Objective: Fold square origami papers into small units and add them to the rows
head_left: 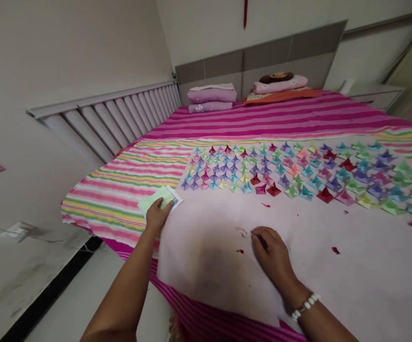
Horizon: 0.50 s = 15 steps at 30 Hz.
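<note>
My left hand (158,216) is closed on a small stack of square paper (152,199), pale green on top with white and blue edges showing, at the left edge of a large pale sheet (206,266). Over that sheet, my right hand (272,249) has its fingers curled and the tips close together; whether anything is pinched there is hidden. Beside its fingertips lie a pale pink paper scrap (241,232) and a dark red scrap (240,251). Many small folded paper pieces (244,175) in several colours stand in rows across the far part of the sheet.
Below the sheet is a bed with a striped cover (113,204). Folded purple bedding (212,99) and a pink pillow (280,85) rest by the headboard (263,61). A white radiator (109,118) runs along the left wall. More red scraps (336,250) lie to the right.
</note>
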### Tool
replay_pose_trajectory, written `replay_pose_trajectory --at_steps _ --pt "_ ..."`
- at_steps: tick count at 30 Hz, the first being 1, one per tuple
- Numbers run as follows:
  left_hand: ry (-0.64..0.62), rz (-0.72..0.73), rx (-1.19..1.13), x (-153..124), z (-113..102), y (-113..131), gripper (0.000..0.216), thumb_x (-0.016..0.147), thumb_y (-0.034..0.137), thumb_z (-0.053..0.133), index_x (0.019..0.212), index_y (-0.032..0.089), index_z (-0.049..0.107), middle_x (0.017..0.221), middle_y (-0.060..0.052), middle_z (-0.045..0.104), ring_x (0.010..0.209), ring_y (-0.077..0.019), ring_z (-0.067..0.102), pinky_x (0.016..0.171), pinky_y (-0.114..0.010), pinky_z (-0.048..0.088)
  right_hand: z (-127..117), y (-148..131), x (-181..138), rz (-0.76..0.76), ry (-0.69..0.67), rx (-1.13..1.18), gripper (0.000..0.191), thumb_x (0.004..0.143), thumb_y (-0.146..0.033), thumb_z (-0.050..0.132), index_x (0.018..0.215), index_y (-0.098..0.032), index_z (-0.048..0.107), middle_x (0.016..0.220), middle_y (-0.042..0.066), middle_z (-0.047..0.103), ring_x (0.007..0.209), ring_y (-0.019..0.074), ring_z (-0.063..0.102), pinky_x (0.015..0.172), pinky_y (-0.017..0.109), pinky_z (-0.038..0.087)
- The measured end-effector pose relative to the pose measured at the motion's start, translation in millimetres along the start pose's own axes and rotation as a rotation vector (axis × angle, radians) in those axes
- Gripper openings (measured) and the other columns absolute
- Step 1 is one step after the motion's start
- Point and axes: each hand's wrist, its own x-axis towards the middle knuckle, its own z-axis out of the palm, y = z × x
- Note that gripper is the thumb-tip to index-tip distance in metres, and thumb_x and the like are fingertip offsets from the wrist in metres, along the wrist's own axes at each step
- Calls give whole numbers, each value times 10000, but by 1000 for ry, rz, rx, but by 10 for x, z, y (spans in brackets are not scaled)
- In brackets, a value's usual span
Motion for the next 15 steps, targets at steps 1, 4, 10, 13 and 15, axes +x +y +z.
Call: replay_pose_trajectory --at_steps 1,4,10,13,15 --pt "2 2 -4 4 3 -7 639 757 555 621 1236 133 595 1287 -163 620 1189 -328 568 1001 -416 433 0 1 0 -1 2 -1 107 875 -227 518 861 -188 617 875 82 659 843 233 605 776 399 503" --pt "12 10 -20 15 14 -31 626 766 558 606 1221 128 606 1266 -167 632 1178 -325 575 993 -415 435 -5 -1 3 -8 7 -4 109 876 -225 515 865 -189 617 873 81 660 839 231 606 772 395 505" --pt "52 75 -79 -7 4 -42 470 878 487 456 1142 153 655 1193 -122 680 1119 -284 608 943 -373 456 -7 -6 11 -3 5 4 117 874 -224 507 857 -192 618 873 83 661 843 233 610 776 395 504" --pt "77 123 -108 -41 -17 -24 403 899 426 421 1068 174 686 1072 -97 722 1034 -279 635 898 -371 468 -4 -7 15 0 8 13 115 865 -227 513 849 -191 620 863 82 664 836 235 612 773 394 503" --pt "113 142 -138 -59 -45 -8 333 879 372 457 1013 183 696 1016 -86 728 1005 -273 635 881 -360 468 -4 -7 17 3 6 12 116 861 -227 512 841 -192 621 855 80 666 831 235 613 772 395 502"
